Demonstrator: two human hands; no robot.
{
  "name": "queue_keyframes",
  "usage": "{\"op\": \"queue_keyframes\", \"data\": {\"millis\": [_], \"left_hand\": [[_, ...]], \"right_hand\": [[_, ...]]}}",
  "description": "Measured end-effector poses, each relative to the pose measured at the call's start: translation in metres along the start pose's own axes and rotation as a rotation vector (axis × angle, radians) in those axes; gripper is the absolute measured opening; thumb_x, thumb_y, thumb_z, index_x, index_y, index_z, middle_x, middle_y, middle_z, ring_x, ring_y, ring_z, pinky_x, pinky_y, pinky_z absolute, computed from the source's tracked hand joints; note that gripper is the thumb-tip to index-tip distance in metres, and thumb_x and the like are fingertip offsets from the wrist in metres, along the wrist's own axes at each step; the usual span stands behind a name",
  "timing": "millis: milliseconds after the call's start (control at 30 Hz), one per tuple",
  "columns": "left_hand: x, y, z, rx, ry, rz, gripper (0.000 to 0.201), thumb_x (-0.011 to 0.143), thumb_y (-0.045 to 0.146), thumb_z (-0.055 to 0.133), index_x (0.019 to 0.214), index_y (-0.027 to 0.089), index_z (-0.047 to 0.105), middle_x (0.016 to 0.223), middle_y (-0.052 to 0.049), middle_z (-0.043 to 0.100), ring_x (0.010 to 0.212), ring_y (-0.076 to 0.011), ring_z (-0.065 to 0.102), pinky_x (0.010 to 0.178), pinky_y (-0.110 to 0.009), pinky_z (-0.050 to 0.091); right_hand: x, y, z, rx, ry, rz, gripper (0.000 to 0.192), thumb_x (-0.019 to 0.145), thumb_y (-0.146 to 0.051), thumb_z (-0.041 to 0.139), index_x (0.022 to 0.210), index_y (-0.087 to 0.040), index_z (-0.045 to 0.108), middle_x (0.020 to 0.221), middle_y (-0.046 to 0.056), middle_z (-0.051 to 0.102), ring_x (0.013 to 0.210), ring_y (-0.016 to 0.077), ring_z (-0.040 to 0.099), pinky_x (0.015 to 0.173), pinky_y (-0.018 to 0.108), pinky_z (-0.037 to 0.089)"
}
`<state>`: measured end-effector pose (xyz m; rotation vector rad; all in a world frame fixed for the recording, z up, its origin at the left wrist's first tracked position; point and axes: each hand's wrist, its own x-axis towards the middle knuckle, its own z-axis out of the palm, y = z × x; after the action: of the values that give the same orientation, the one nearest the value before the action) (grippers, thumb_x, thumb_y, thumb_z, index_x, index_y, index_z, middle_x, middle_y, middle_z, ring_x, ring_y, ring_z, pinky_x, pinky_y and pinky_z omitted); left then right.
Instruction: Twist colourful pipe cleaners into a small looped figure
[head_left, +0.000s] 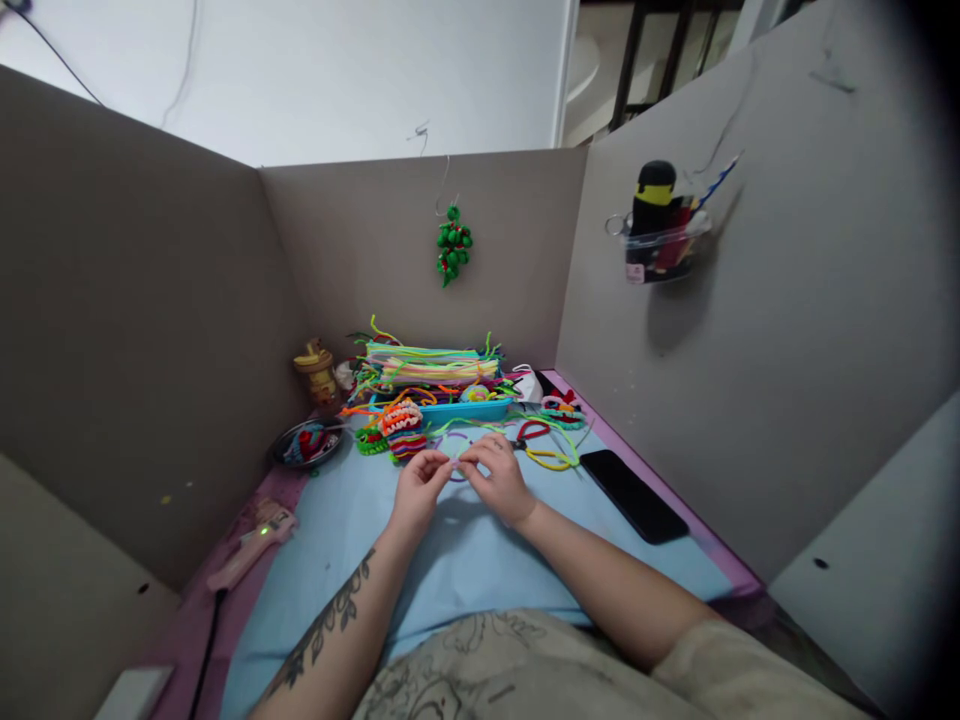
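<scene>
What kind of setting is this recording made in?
Most likely a home craft desk screened by cardboard walls. A blue tray of pipe cleaners sits at the back, a pink glue gun lies to the left, and both hands pinch a purple pipe cleaner over a blue mat.

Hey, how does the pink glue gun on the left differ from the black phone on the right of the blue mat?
The glue gun is pink, bulky and irregular in shape, with a small green light lit; the phone is black, flat and rectangular, with a dark screen. The glue gun lies on the pink edge to the left of the mat; the phone lies on the mat's right side. Both lie apart from the two hands.
</scene>
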<state>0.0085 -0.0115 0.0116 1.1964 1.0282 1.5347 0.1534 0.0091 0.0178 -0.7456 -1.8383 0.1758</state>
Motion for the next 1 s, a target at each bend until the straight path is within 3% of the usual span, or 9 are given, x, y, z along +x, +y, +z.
{"op": "queue_keyframes", "data": {"millis": [433,533,633,767,867,1000], "left_hand": [[0.001,-0.002,0.0,0.047,-0.005,0.024,0.027,0.061,0.033,0.071,0.077,0.015,0.059,0.064,0.001,0.058,0.058,-0.0099,0.053,0.057,-0.021,0.041],[0.003,-0.001,-0.002,0.025,0.056,0.057,0.028,0.059,0.032,0.072,0.077,0.015,0.058,0.067,0.001,0.059,0.06,-0.0096,0.054,0.059,-0.021,0.042],[0.007,0.001,-0.006,-0.005,0.167,0.026,0.031,0.059,0.034,0.073,0.078,0.016,0.057,0.063,0.002,0.057,0.055,-0.0078,0.051,0.049,-0.018,0.036],[0.011,0.002,-0.011,-0.059,0.245,-0.011,0.039,0.055,0.034,0.075,0.082,0.015,0.055,0.064,0.003,0.056,0.053,-0.007,0.05,0.044,-0.016,0.03],[0.012,0.002,-0.012,-0.078,0.258,0.0,0.038,0.054,0.033,0.075,0.081,0.016,0.054,0.064,0.003,0.056,0.053,-0.0068,0.051,0.046,-0.017,0.032],[0.014,0.001,-0.014,-0.068,0.299,0.057,0.036,0.057,0.033,0.073,0.081,0.015,0.054,0.064,0.003,0.057,0.054,-0.0076,0.051,0.049,-0.018,0.035]], "right_hand": [[0.001,0.001,-0.001,0.024,-0.046,0.025,0.008,0.078,-0.024,0.057,0.073,-0.021,0.063,0.074,0.003,0.06,0.082,0.0186,0.05,0.08,0.036,0.038],[0.002,0.002,-0.003,0.051,-0.015,0.033,0.008,0.078,-0.025,0.057,0.08,-0.022,0.064,0.08,0.004,0.058,0.084,0.0183,0.051,0.081,0.035,0.039],[0.003,0.005,-0.004,0.069,0.025,0.118,0.011,0.077,-0.026,0.057,0.085,-0.02,0.061,0.086,0.005,0.055,0.085,0.0179,0.052,0.079,0.033,0.042],[0.0,0.012,0.001,0.158,-0.185,0.3,0.022,0.07,-0.03,0.063,0.088,-0.019,0.056,0.068,-0.002,0.056,0.06,0.0122,0.052,0.058,0.024,0.043],[-0.004,0.014,0.007,0.199,-0.316,0.385,0.013,0.071,-0.023,0.06,0.083,-0.019,0.058,0.058,-0.005,0.056,0.051,0.0096,0.05,0.052,0.021,0.04],[-0.007,0.004,0.004,0.249,-0.425,0.228,0.01,0.075,-0.017,0.054,0.079,-0.019,0.062,0.065,-0.002,0.062,0.056,0.0096,0.054,0.056,0.02,0.042]]}}
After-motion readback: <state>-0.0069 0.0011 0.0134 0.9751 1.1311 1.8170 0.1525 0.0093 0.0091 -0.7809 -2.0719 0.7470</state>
